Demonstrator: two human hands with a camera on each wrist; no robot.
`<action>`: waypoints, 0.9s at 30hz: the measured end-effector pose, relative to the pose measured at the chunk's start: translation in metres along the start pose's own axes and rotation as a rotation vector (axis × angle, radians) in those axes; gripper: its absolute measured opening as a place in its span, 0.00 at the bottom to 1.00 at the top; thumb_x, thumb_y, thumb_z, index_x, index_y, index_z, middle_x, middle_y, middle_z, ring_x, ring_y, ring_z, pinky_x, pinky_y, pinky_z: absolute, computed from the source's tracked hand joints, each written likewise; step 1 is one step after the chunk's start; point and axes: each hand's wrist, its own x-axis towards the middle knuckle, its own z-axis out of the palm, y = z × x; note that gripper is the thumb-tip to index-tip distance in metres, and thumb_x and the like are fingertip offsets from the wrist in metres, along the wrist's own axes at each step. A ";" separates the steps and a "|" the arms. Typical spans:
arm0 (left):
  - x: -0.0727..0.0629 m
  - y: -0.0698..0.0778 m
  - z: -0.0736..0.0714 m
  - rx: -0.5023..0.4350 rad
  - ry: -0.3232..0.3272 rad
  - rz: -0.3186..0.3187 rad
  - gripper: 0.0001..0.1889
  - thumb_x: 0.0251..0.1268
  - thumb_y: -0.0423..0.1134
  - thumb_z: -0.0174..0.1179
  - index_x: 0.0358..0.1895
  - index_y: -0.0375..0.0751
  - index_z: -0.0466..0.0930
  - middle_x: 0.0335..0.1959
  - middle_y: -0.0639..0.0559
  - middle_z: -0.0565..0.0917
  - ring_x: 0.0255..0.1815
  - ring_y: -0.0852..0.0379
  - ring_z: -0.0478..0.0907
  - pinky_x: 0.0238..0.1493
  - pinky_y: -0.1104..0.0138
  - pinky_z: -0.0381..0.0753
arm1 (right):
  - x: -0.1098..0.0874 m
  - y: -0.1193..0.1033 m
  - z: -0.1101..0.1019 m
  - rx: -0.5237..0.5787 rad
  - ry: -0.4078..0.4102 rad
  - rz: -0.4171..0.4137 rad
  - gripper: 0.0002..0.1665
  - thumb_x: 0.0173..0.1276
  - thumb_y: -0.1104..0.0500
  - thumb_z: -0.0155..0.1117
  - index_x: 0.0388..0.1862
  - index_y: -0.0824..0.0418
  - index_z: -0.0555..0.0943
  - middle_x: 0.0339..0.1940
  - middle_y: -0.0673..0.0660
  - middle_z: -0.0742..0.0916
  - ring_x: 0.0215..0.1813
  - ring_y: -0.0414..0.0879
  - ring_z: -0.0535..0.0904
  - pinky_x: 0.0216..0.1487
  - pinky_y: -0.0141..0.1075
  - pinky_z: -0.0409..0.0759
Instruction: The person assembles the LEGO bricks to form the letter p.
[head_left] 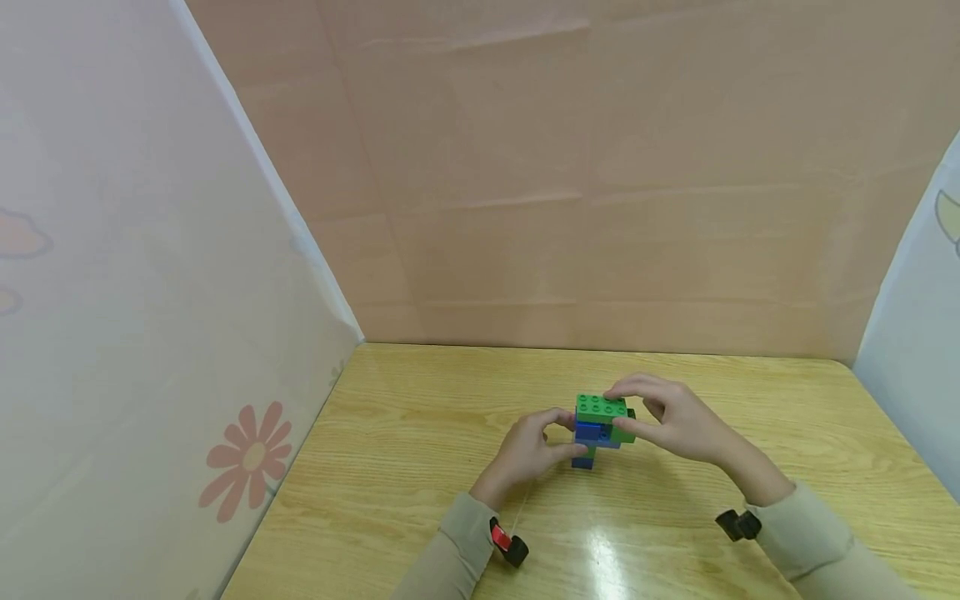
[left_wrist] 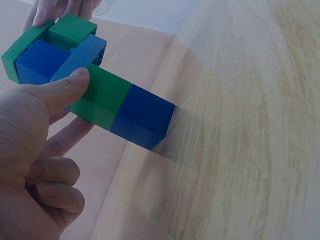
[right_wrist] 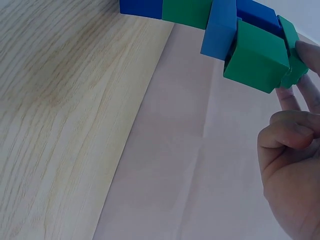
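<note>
A stack of toy building bricks [head_left: 588, 432] stands upright on the table, dark blue brick [left_wrist: 142, 115] lowest and a green brick [left_wrist: 100, 95] above it. My left hand [head_left: 529, 450] pinches the stack from the left, its thumb by the light blue plate [left_wrist: 80, 57]. Over that plate sit a dark blue brick [left_wrist: 42, 60] and another green brick [right_wrist: 257, 55], side by side. A thin green studded brick [head_left: 597, 407] lies across the top. My right hand [head_left: 675, 417] pinches this top brick between thumb and fingers from the right.
The wooden table [head_left: 420, 400] runs back to a beige cloth wall [head_left: 480, 208]. A pale cloth with a printed flower [head_left: 252, 456] hangs on the left, and another pale cloth [head_left: 915, 325] on the right. Small black wrist cameras [head_left: 738, 525] sit at both sleeves.
</note>
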 end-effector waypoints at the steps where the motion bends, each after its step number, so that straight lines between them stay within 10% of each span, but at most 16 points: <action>1: 0.000 0.000 0.000 -0.001 -0.001 0.001 0.16 0.66 0.54 0.71 0.54 0.60 0.85 0.49 0.72 0.83 0.57 0.56 0.80 0.47 0.66 0.78 | 0.000 0.000 0.000 0.006 -0.003 -0.002 0.26 0.64 0.69 0.77 0.59 0.53 0.84 0.57 0.48 0.85 0.60 0.42 0.81 0.61 0.24 0.74; 11: 0.001 -0.002 0.001 -0.004 -0.003 0.009 0.17 0.67 0.55 0.71 0.55 0.60 0.84 0.49 0.71 0.83 0.55 0.55 0.81 0.45 0.67 0.78 | 0.004 -0.006 0.002 -0.057 0.002 0.068 0.22 0.67 0.62 0.76 0.59 0.52 0.84 0.55 0.49 0.87 0.26 0.33 0.63 0.25 0.30 0.67; 27: 0.000 -0.003 0.000 0.008 0.001 0.013 0.16 0.67 0.54 0.71 0.55 0.60 0.85 0.49 0.71 0.83 0.58 0.56 0.81 0.49 0.64 0.79 | 0.013 -0.009 0.010 -0.093 0.010 0.071 0.15 0.69 0.60 0.75 0.53 0.48 0.87 0.46 0.41 0.85 0.27 0.49 0.71 0.27 0.32 0.68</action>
